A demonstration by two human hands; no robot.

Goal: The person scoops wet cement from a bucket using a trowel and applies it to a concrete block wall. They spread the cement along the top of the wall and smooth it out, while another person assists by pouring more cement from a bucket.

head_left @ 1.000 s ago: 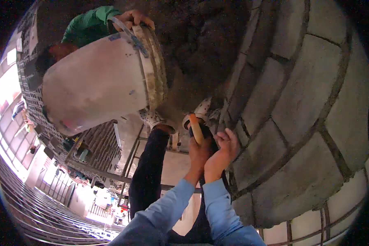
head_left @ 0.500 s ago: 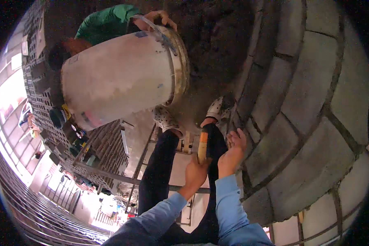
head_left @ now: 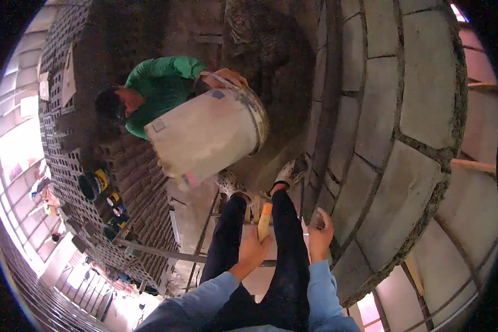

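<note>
My left hand is closed around a pale wooden handle with an orange end, held upright over my legs; the rest of that tool is hidden. My right hand is raised beside a grey block wall, fingers partly bent and apart, with nothing visible in it. Whether its fingertips touch the blocks I cannot tell. Ahead and to the left, a co-worker in a green top holds a large whitish bucket tilted on its side, one hand at its rim.
Under my feet in speckled clogs is a raised support with metal bars. Stacked hollow bricks stand at the left, with dark containers on them. Dark ground lies beyond the bucket.
The view has shifted, showing more of the wall's top. The bucket appears smaller and more tilted, with more of the co-worker visible. My hands have moved slightly; the left still grips the handle.
</note>
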